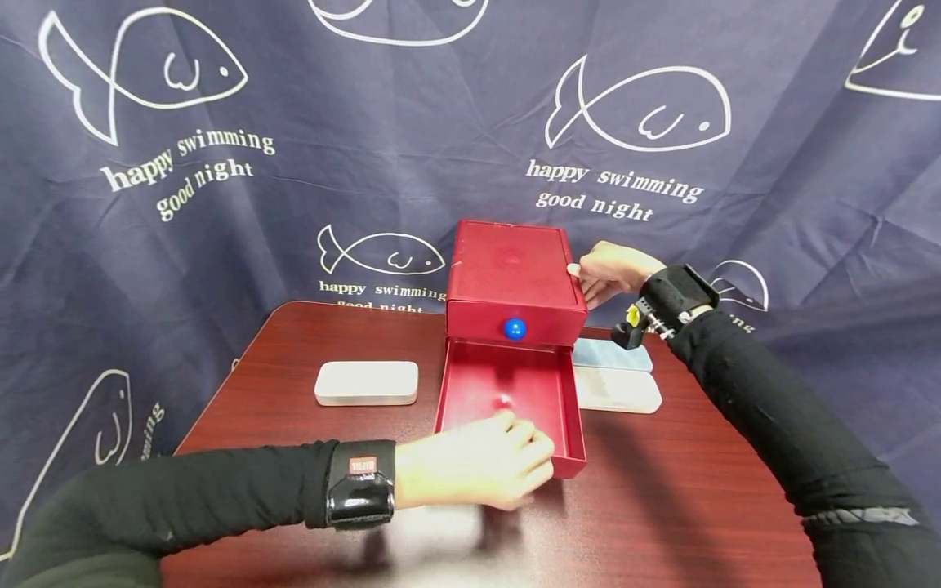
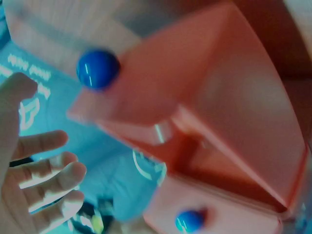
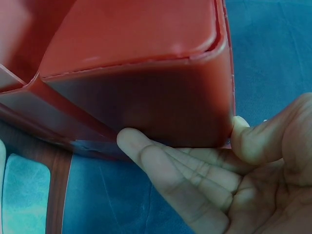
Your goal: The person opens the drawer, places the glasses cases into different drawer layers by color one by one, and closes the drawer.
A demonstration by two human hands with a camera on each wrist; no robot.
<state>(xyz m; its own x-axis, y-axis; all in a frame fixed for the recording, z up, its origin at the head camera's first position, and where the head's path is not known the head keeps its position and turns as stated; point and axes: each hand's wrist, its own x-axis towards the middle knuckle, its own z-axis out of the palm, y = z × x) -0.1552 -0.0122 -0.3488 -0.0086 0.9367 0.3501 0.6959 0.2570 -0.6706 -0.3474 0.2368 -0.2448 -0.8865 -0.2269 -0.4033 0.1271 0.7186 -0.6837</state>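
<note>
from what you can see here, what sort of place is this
Probably a makeshift recording or demonstration set-up rather than a lived-in room: a navy fabric backdrop printed with white fish hangs behind a dark red-brown wooden table, which holds little beyond a small red plastic drawer box and flat white cases.

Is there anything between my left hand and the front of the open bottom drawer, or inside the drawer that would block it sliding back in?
Nothing visible. The left hand is already at the front of the open drawer, though actual contact is unclear. The drawer's tray looks empty, and the right hand rests flat against the side of the red box, clear of the drawer's path.
</note>
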